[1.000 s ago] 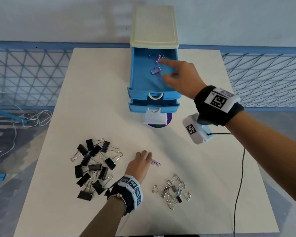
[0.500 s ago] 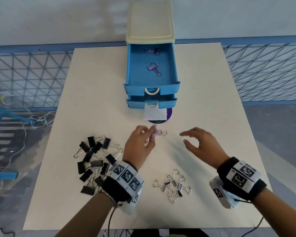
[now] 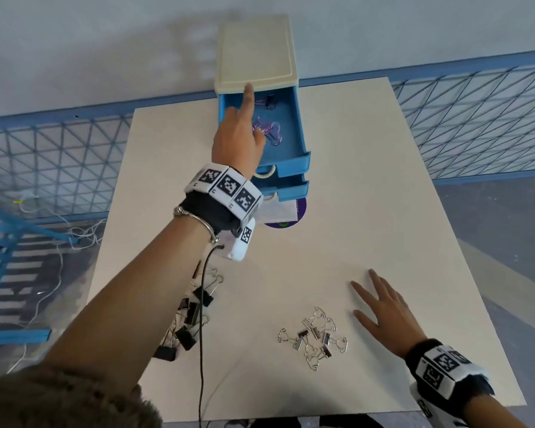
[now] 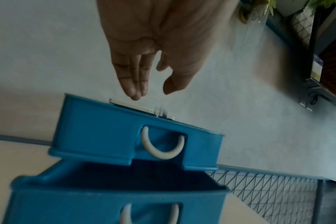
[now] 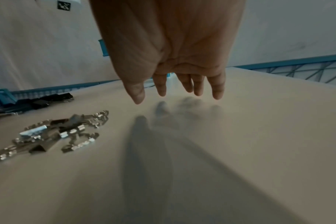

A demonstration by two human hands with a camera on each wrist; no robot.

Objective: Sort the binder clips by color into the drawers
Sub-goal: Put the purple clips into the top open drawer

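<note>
A blue drawer unit with a cream top (image 3: pixel 255 50) stands at the table's far edge, and its top drawer (image 3: pixel 301 143) is pulled out. My left hand (image 3: pixel 241 131) is above that drawer with straight fingers and holds nothing (image 4: pixel 150 91). Purple binder clips (image 3: pixel 269 134) lie inside, with a darker one (image 3: pixel 267 101) at the back. A blurred purple clip (image 4: pixel 160 112) shows at the drawer's rim. My right hand (image 3: pixel 380 307) hovers flat and spread just over the table, right of the silver clips (image 3: pixel 314 338), empty (image 5: pixel 178 91).
Black binder clips (image 3: pixel 192 313) lie in a heap at the left, partly hidden by my left forearm. The second drawer (image 3: pixel 294 188) is slightly open. A white paper on a purple disc (image 3: pixel 278 211) sits before the unit. Blue mesh fencing (image 3: pixel 59 168) rings the table.
My left hand carried a purple clip from mid-table up to the top drawer and let it go. My right hand drew back and flattened beside the silver clips.
</note>
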